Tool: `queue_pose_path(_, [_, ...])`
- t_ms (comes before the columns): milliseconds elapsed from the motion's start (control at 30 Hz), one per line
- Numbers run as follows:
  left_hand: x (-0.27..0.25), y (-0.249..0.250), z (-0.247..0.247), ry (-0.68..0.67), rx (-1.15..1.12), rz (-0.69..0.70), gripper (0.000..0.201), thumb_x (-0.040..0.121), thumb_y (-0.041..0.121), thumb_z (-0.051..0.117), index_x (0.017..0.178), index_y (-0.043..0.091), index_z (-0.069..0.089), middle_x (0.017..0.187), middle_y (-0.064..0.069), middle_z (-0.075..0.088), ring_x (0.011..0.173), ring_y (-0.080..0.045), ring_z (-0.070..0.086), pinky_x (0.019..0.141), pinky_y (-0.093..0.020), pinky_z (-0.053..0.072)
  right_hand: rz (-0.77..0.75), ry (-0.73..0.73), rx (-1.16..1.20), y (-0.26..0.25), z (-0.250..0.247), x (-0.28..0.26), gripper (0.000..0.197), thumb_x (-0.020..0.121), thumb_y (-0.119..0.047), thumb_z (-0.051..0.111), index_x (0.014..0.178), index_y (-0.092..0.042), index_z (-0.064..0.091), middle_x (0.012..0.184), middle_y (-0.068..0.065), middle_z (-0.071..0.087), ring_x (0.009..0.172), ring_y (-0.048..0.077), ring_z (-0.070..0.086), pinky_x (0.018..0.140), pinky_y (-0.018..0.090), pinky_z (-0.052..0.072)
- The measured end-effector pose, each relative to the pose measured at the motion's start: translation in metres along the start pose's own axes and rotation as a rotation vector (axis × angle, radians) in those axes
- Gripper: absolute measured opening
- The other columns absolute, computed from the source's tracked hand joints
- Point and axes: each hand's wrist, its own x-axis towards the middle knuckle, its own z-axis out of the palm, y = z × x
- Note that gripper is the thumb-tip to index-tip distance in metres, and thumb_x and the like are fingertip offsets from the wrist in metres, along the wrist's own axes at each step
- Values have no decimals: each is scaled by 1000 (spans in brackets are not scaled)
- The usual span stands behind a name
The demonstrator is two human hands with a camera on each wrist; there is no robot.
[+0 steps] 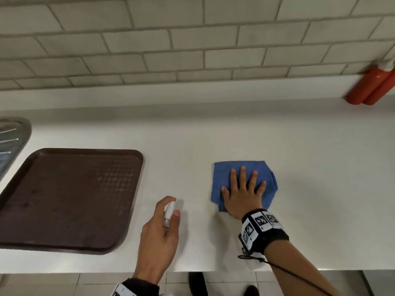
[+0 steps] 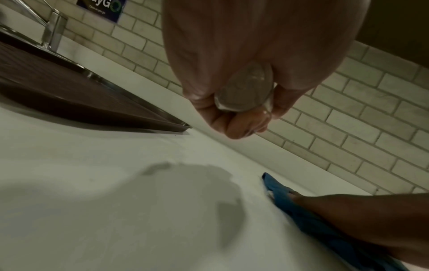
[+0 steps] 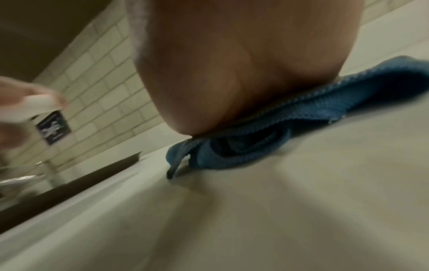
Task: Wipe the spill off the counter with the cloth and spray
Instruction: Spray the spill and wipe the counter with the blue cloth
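Observation:
A folded blue cloth [image 1: 226, 178] lies on the white counter [image 1: 213, 135], right of centre. My right hand [image 1: 243, 193] presses flat on it with fingers spread; the palm covers the cloth [image 3: 301, 113] in the right wrist view. To its left my left hand [image 1: 164, 218] grips a small clear spray bottle [image 1: 168, 214] with a white top, index finger over the nozzle. The left wrist view shows the bottle's base [image 2: 243, 91] in my curled fingers [image 2: 232, 126], above the counter. No spill is plainly visible on the counter.
A brown plastic tray [image 1: 68, 197] lies on the counter at the left, with a steel sink [image 1: 10, 139] and tap [image 2: 53, 33] beyond it. Two red bottles [image 1: 372, 86] stand at the back right by the tiled wall. The counter's front edge [image 1: 213, 268] is near my wrists.

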Motion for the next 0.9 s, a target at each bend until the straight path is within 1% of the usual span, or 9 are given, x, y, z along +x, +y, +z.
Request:
queue_pose_path(100, [15,-6,-5,-4,9,2,23,101,37,51,114,56,47,59,9,56,51,-9,50,55,-24,44,-101,21,-13,-32,9,-15,76,89,-62,-7,153,-19,-11,161,10,-16,144,45,-16,111,69,-5])
queue_pose_path(200, [29,-5,-5,-4,0,19,23,101,37,51,116,55,47,58,2,57,52,-14,52,53,-22,44,-229,72,-41,-42,31,-54,71,96,-57,6,152,-17,25,159,13,20,144,46,16,109,67,12])
queue_pose_path(267, [38,-3,-4,-10,-10,29,23,101,38,50,117,54,46,61,-4,59,55,-18,55,54,-25,47,-278,65,-50,-37,38,-68,66,98,-56,15,149,-20,33,157,8,28,143,41,25,108,63,17])
queue_pose_path(433, [55,-3,-8,-21,-37,58,23,101,39,51,116,56,46,57,-3,54,49,-8,49,53,-24,44,-181,23,-31,-16,11,-29,72,96,-60,3,151,-24,30,159,2,23,142,38,28,109,62,21])
queue_pose_path(500, [59,-6,-13,-7,-33,69,23,101,37,52,116,54,48,56,-4,53,48,-9,48,51,-23,41,-132,-3,-42,-13,-10,5,84,84,-67,-15,155,-26,5,162,1,-3,148,38,6,114,63,11])
queue_pose_path(600, [64,-13,-21,11,-23,69,23,101,33,53,118,48,52,57,-9,54,45,-9,45,48,-21,38,-65,-24,-4,-27,-28,54,72,90,-64,-1,152,-29,-14,161,0,-20,146,38,-15,114,63,-1])
queue_pose_path(733, [67,-18,-26,18,-25,62,23,101,31,54,118,46,53,53,-5,48,44,-8,43,48,-23,38,-67,-43,-30,-55,-34,70,67,97,-58,11,152,-28,-14,160,2,-21,145,40,-18,113,65,-3])
queue_pose_path(833, [69,-21,-25,10,-18,52,22,101,31,53,119,44,54,51,1,48,43,-9,44,49,-27,41,-146,-25,-58,-41,-27,51,79,83,-69,-15,153,-30,-11,162,1,-15,147,37,-10,114,62,1])
queue_pose_path(900, [71,-22,-22,1,-3,56,19,101,31,53,117,41,54,51,3,48,44,-10,45,49,-25,41,-155,-17,-105,-21,-22,33,89,81,-68,-21,155,-28,7,163,4,6,146,40,13,111,64,17])
